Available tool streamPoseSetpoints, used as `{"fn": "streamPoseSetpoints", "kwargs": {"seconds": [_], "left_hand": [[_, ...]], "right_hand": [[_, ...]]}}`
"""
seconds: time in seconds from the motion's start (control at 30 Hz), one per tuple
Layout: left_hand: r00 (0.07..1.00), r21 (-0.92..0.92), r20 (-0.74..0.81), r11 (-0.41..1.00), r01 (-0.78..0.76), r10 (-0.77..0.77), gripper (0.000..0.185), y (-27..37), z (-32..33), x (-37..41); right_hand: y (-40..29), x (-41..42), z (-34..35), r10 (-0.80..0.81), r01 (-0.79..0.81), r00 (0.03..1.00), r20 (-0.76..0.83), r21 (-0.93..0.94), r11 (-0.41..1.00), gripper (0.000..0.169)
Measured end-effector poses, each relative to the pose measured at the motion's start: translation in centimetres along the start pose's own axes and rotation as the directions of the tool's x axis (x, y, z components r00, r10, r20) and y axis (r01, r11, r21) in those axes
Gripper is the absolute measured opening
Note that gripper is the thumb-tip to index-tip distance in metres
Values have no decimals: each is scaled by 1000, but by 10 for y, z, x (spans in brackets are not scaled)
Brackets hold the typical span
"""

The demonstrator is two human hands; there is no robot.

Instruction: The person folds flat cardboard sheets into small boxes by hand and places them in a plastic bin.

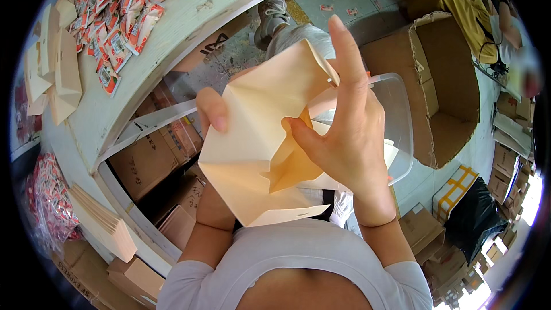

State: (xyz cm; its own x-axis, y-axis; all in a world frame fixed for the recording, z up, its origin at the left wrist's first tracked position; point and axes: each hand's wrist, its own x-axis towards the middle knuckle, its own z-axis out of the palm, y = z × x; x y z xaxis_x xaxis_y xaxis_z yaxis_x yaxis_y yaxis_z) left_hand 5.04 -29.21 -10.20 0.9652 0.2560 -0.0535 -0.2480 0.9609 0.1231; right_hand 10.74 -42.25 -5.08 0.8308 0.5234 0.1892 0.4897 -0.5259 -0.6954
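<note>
A cream paperboard box (245, 125), partly unfolded with its flaps spread, is held up in front of my chest. My left hand (213, 110) grips its left side, the thumb on the outer panel and the other fingers hidden behind. At the box's right side is my right hand (344, 125), its index finger raised and its thumb touching an inner flap edge. The other right fingers are largely hidden, so their hold cannot be told. Behind this hand a clear plastic tub (402, 129) holds pale card pieces.
Small printed packets (125, 30) lie heaped on the curved white table (189, 30), beside folded cream boxes (60, 60). Flat cartons (103, 224) are stacked at its lower left edge. An open cardboard box (452, 94) stands on the floor at right, near a seated person (469, 21).
</note>
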Motion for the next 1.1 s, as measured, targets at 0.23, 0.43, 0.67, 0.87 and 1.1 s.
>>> {"fn": "streamPoseSetpoints", "kwargs": {"seconds": [0.23, 0.43, 0.67, 0.87, 1.1], "left_hand": [[964, 399, 259, 902, -164, 60, 41, -8, -11, -4], [919, 453, 392, 862, -227, 36, 57, 10, -31, 9], [981, 532, 170, 830, -167, 89, 44, -1, -17, 8], [957, 554, 241, 786, -274, 164, 35, -10, -4, -2], [986, 553, 166, 830, -66, -32, 38, -5, 7, -7]], "right_hand": [[3, -6, 14, 23, -21, 1000, 6, -198, 980, 91], [21, -8, 0, -73, -24, 988, 140, 590, 807, 65], [11, -29, 4, 57, -150, 962, 266, 346, 926, 39], [17, -56, 14, 85, -128, 985, 148, 309, 942, 40], [33, -52, -5, -27, -294, 912, 408, 701, 650, 55]]}}
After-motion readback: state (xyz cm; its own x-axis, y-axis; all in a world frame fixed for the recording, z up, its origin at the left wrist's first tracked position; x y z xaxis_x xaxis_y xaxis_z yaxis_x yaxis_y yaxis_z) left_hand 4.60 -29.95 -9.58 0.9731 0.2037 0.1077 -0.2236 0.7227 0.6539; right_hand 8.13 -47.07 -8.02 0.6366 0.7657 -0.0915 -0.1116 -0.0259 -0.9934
